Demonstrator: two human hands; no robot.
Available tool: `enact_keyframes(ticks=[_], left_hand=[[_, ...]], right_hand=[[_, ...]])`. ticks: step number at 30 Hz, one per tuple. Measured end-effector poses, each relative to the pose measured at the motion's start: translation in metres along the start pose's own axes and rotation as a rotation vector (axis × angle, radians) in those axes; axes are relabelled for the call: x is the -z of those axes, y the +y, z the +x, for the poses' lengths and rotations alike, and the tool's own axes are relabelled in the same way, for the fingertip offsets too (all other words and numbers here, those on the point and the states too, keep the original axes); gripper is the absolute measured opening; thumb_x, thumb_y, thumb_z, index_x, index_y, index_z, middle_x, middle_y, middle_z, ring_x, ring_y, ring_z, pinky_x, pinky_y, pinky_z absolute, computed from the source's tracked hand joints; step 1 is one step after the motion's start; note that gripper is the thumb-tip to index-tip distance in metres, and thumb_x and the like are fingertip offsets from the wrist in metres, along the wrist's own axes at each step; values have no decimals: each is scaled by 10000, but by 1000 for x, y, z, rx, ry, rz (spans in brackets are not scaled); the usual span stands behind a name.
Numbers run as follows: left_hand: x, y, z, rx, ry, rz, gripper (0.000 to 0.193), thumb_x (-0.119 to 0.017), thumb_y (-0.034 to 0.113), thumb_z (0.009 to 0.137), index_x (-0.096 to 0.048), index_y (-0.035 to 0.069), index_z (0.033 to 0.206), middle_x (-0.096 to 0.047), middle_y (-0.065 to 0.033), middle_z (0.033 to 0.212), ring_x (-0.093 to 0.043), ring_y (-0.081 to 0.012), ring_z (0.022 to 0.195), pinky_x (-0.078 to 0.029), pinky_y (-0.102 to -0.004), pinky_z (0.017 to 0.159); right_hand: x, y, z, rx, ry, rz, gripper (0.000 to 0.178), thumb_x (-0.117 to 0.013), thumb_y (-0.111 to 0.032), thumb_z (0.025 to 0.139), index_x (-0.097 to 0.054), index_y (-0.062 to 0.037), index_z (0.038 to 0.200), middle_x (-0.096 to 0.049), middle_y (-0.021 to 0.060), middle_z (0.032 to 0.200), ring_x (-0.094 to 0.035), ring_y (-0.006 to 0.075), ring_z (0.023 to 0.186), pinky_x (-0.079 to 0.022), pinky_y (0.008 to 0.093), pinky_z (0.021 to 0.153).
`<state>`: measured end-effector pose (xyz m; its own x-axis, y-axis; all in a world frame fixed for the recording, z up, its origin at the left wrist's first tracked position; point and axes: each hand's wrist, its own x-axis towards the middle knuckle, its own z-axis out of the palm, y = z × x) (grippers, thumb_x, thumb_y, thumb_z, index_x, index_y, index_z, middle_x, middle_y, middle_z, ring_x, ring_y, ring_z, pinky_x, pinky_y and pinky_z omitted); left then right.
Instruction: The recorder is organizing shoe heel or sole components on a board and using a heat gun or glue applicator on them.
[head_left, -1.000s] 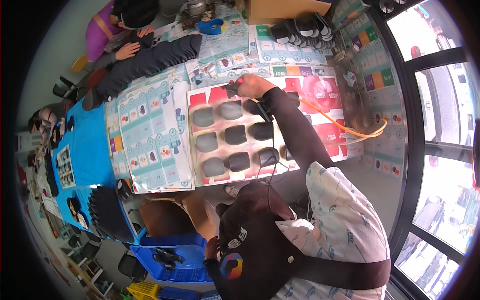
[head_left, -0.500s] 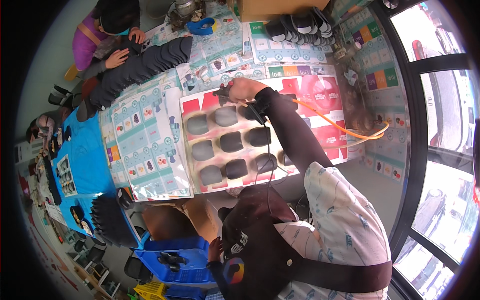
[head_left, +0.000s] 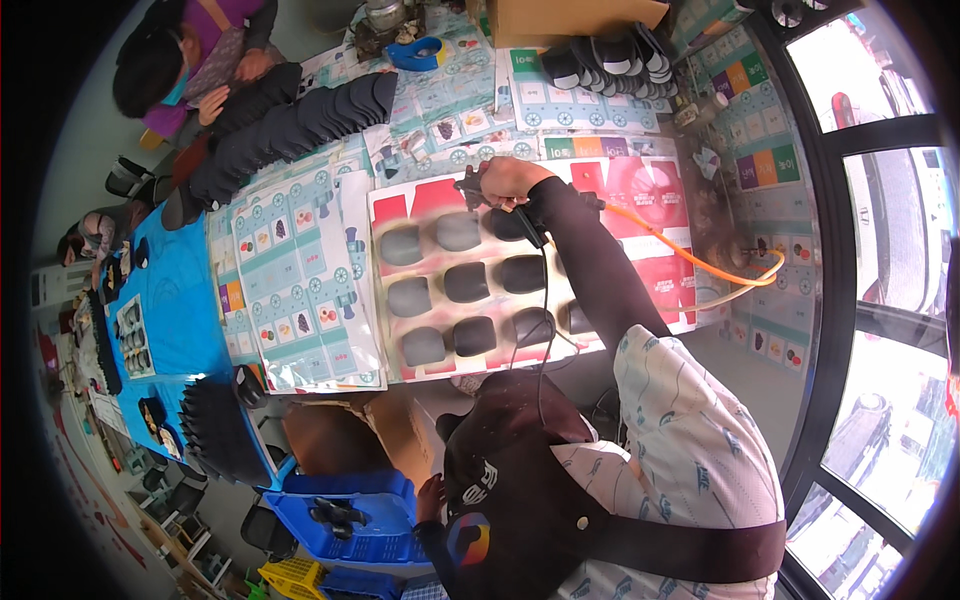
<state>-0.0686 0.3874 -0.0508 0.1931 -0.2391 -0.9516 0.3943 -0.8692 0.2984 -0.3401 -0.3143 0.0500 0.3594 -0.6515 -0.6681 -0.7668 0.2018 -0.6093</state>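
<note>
Right hand (head_left: pixel 510 182) gripping our dark spray gun (head_left: pixel 469 186)
Rounded grey-black pads (head_left: pixel 466 282) nearby (left hand (head_left: pixel 430 498): we can't tell its grip).

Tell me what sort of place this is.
Probably a small workshop: the right hand holds a dark tool near rounded pieces laid in rows, and black pieces overlap in a long row farther back.

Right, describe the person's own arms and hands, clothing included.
Both the right hand and left hand look gloveless. The right forearm wears a plain dark sleeve, with a pale, blue-patterned shirt above it. Black gear sits at that wrist, near a thin black cable. The left cuff is dark too.
</note>
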Motion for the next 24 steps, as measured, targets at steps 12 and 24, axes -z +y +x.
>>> enact_keyframes(ticks=[12,24], left_hand=[[1,-15,12,42,3,-75,359,-554,303,1056,-631,55,1303,-705,-19,992,-643,-106,803,-506,-254,671],[-17,10,-9,-3,18,187,403,-558,323,1053,-604,46,1342,-720,-62,1065,-671,-139,863,-533,-274,723]], right_hand=[[-4,3,2,-69,-9,160,89,-583,-68,671,-596,1,617,-567,103,546,-488,186,419,-353,334,400],[-28,-20,-2,23,-136,77,89,-583,-63,663,-581,18,625,-572,124,562,-509,203,432,-362,358,408]])
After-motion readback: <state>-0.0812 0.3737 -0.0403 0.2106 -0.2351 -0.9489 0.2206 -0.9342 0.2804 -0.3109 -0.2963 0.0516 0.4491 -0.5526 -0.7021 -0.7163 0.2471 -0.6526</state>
